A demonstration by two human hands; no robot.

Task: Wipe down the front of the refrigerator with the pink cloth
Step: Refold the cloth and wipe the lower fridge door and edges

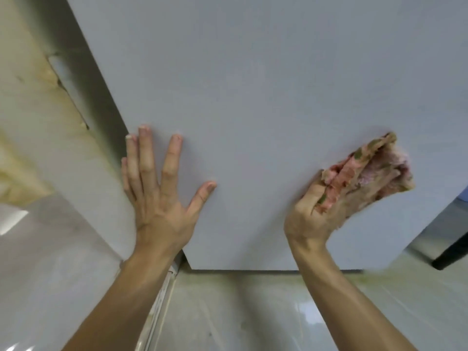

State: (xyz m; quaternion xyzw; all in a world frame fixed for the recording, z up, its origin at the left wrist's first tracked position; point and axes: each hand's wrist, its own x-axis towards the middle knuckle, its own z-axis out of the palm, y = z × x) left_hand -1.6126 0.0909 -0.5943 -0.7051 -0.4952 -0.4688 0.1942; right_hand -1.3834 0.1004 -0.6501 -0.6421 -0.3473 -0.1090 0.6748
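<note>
Our right grip (311, 216) has its fingers curled round the bunched cloth (374, 173) and presses it to the fridge (253, 84) front, low down near its right edge. Our left grip (162, 198) lies flat and spread near the fridge's left edge, holding nothing. The cloth looks soft, light and limp. We judge it best wadded in the palm, with a broad face kept against the door.
</note>
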